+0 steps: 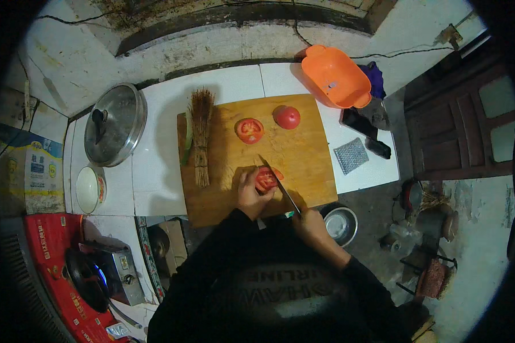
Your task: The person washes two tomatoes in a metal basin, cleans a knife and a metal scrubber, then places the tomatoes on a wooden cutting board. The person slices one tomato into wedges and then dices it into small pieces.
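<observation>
On the wooden cutting board [300, 150], my left hand [252, 195] grips a cut tomato half [266, 179] from its left side, with the red cut face showing. My right hand [311, 225] holds a knife [286, 194] whose blade lies against the right side of that tomato, its tip pointing up and left. Farther up the board are another tomato half [250, 130], cut face up, and a tomato [288, 117] with its smooth skin up. A bundled straw brush [202, 141] lies on the board's left part, beside a long green vegetable [189, 137].
An orange plastic basin [337, 77] stands at the back right, near bubble wrap [352, 155]. At left are a glass pot lid [116, 124] and a bowl [88, 190]. A dark wok [86, 281] sits on a gas stove [122, 274] with blue flame. A metal basin [340, 226] is below the board's right corner.
</observation>
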`<state>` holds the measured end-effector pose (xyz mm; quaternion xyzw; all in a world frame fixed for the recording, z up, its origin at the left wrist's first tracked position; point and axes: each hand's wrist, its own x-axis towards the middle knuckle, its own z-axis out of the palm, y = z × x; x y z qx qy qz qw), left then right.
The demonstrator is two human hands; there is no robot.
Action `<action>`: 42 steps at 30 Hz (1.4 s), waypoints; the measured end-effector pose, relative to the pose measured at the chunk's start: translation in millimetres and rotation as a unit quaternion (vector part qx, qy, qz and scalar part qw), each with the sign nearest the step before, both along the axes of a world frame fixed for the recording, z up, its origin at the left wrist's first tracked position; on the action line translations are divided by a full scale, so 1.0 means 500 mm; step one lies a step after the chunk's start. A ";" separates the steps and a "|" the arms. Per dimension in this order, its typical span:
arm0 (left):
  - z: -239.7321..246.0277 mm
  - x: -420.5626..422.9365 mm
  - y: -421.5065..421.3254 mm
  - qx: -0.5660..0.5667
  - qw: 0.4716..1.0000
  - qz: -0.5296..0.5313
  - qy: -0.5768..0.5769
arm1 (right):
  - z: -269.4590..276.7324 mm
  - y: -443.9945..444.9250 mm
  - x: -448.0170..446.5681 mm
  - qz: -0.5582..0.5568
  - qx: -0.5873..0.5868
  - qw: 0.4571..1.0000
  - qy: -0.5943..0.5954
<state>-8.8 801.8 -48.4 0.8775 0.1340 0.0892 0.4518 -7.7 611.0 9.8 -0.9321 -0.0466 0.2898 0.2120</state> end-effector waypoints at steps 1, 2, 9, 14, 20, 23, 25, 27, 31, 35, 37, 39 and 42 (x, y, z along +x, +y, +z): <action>-0.001 -0.004 0.004 -0.018 1.000 -0.017 0.014 | -0.003 0.003 0.003 0.014 0.040 0.998 -0.036; -0.002 -0.008 0.012 -0.036 0.998 -0.044 0.016 | -0.008 0.009 0.012 0.022 0.049 0.997 -0.047; -0.006 -0.029 0.052 -0.112 0.988 -0.106 0.032 | 0.010 0.005 0.038 0.011 0.231 0.953 -0.196; -0.015 -0.038 0.043 0.016 0.995 -0.095 0.000 | 0.054 -0.002 -0.010 0.025 0.144 0.984 -0.107; -0.014 -0.043 0.015 -0.040 0.999 -0.021 -0.011 | 0.072 0.031 -0.020 0.055 0.057 0.995 -0.061; -0.012 -0.045 0.010 0.003 1.000 -0.010 -0.017 | 0.082 0.012 -0.027 0.043 0.060 0.997 -0.017; -0.016 -0.045 0.012 0.018 0.999 -0.012 -0.024 | 0.090 -0.013 -0.037 0.036 0.052 0.998 -0.003; -0.026 -0.044 0.015 0.000 0.999 -0.020 -0.027 | 0.085 -0.030 -0.037 0.048 0.035 0.998 0.017; -0.048 -0.034 0.027 -0.145 0.989 -0.026 0.010 | 0.044 -0.007 -0.008 0.077 0.035 0.996 0.022; -0.039 -0.031 0.036 -0.153 0.987 -0.045 0.033 | -0.003 0.061 0.028 0.061 0.068 0.995 -0.025; -0.022 -0.031 0.047 -0.111 0.991 -0.075 0.027 | -0.013 0.077 0.033 0.052 0.073 0.994 -0.057; -0.003 -0.035 0.062 0.005 0.993 -0.119 -0.003 | -0.015 0.073 0.036 0.032 0.105 0.991 -0.078; 0.011 -0.043 0.068 -0.067 0.989 -0.128 -0.008 | -0.009 0.041 0.037 0.012 0.196 0.975 -0.104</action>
